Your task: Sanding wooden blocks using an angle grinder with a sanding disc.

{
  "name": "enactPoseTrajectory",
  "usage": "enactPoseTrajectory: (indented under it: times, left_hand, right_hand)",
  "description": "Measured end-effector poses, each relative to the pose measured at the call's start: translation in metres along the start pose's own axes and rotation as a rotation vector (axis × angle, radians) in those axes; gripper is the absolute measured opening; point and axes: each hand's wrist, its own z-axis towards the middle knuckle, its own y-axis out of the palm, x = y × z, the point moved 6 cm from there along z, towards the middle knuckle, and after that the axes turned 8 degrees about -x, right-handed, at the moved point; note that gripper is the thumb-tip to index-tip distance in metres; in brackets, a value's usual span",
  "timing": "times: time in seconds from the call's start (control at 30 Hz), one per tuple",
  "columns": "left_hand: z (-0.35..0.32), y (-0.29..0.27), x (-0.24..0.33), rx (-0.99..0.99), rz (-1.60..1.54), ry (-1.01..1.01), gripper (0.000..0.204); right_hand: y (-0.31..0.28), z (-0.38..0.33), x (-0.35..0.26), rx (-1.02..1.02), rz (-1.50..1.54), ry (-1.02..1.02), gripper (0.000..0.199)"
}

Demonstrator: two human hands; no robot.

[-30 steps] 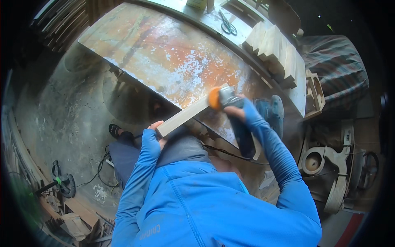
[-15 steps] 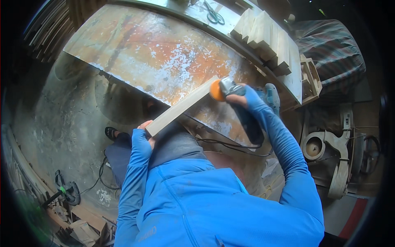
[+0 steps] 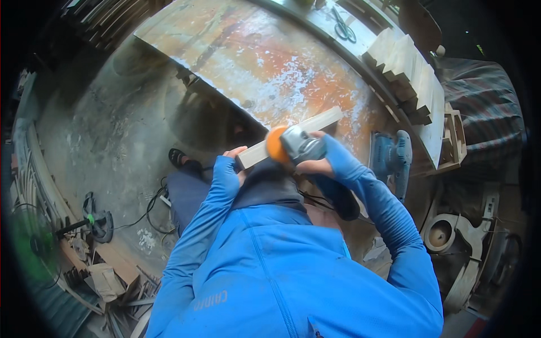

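My left hand [image 3: 234, 163] is closed around the near end of a pale wooden bar [image 3: 318, 121], whose far end lies over the worn workbench [image 3: 236, 50]. My right hand [image 3: 324, 160] grips an angle grinder [image 3: 304, 145] by its body, behind the metal head. The grinder's orange disc [image 3: 276, 145] is at the bar's side near my left hand; whether it touches the wood I cannot tell. The grinder's dark rear end hangs below my right wrist, toward my lap. Part of the bar is hidden behind the grinder head.
A blue-green power sander [image 3: 390, 160] sits at the bench's right end. Stacked wooden blocks [image 3: 403, 73] and green-handled scissors [image 3: 344, 29] lie on the pale board behind. At lower left are a fan [image 3: 39, 245] and wood scraps [image 3: 112, 281]. A cast machine part [image 3: 442, 232] stands at right.
My right hand has drawn the grinder along the bar, from its far end toward my left hand. The bar now lies at a flatter angle. The whole view has shifted, showing the bench further right.
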Motion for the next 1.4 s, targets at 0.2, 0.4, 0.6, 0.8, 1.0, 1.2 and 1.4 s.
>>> enactPoseTrajectory:
  times: [0.2,0.4,0.6,0.8,1.0,1.2,1.4]
  left_hand:
    - [0.0,0.001,0.009,-0.118,0.036,-0.13,0.053]
    - [-0.003,-0.015,0.0,0.007,0.0,-0.007,0.053]
    - [0.005,-0.042,-0.01,0.327,0.063,-0.014,0.052]
    - [0.013,0.025,0.052,-0.395,0.391,0.421,0.049]
    - [0.118,-0.011,0.047,-0.045,0.587,0.501,0.064]
    - [0.261,-0.018,0.008,-0.164,1.123,0.41,0.069]
    - [0.259,-0.014,0.025,-0.415,1.211,0.43,0.027]
  right_hand:
    - [0.041,0.023,-0.029,-0.178,-0.122,-0.015,0.092]
    - [0.006,0.018,0.004,0.067,-0.05,-0.021,0.091]
    - [-0.033,-0.039,0.042,0.396,0.479,-0.156,0.067]
    - [-0.019,-0.066,0.079,0.515,0.811,-0.144,0.07]
    - [-0.01,-0.084,0.087,0.559,0.764,-0.11,0.08]
    - [0.004,-0.076,0.104,0.512,0.889,-0.191,0.073]
    - [0.01,-0.075,0.107,0.515,0.897,-0.233,0.072]
